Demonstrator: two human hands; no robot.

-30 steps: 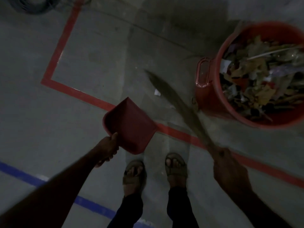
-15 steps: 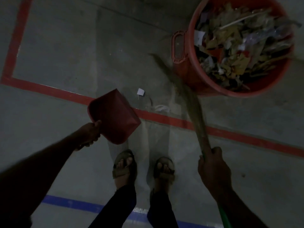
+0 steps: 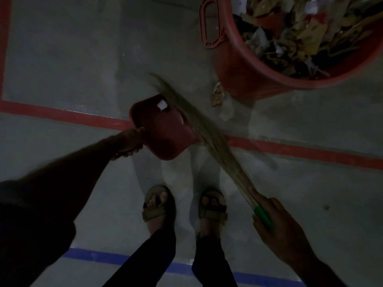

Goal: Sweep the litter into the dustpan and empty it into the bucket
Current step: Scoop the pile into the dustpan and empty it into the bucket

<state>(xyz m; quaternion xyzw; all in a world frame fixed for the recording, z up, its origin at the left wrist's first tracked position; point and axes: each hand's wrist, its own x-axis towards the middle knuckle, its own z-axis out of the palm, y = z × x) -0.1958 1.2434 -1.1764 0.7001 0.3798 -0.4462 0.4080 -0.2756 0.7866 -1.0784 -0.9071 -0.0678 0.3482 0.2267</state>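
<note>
My left hand [image 3: 130, 142] grips the back of a red dustpan [image 3: 159, 131] held low over the red floor line. A white scrap of paper [image 3: 162, 105] lies at the dustpan's far edge. My right hand [image 3: 273, 228] holds the green handle of a grass broom [image 3: 207, 133], whose blurred bristles cross the dustpan's right side. A red bucket [image 3: 238, 65] heaped with leaves and paper stands at the upper right. A dry leaf [image 3: 217, 95] lies on the floor beside the bucket's base.
Grey concrete floor with a red tape line [image 3: 300, 150] running across the middle and a blue line [image 3: 93, 255] near my sandalled feet [image 3: 159, 206]. The bucket has a side handle [image 3: 210, 23] facing left.
The broom swung left across to the dustpan, and the white scrap that lay on the floor is now at the dustpan's edge. The view shifted nearer the bucket.
</note>
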